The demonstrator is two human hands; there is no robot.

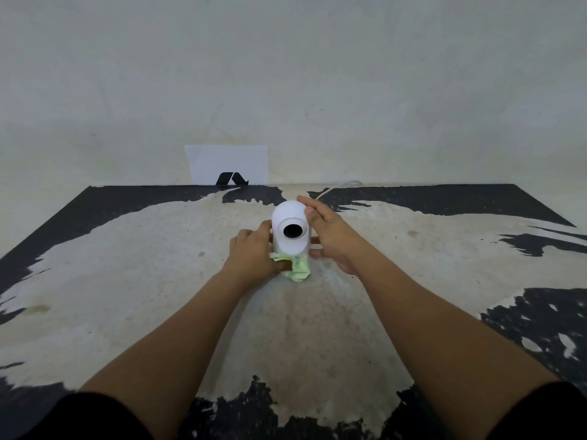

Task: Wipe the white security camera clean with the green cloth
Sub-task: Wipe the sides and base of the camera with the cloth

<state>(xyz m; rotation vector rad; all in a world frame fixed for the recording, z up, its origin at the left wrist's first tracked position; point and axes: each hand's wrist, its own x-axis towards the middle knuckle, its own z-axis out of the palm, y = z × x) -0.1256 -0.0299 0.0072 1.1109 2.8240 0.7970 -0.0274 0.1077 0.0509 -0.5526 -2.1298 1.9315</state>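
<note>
The white security camera (290, 228) stands upright in the middle of the worn table, its round black lens facing me. My right hand (330, 238) cups its right side, with the fingers curled over the top and back of the dome. My left hand (254, 252) presses against the camera's lower left side and holds the crumpled green cloth (295, 268), which bunches at the foot of the camera. Part of the cloth is hidden under my left fingers.
A white cable (336, 187) runs from behind the camera to the back edge of the table. A white sheet with a black logo (228, 166) leans against the wall behind. The table top (158, 281) is worn, black with pale patches.
</note>
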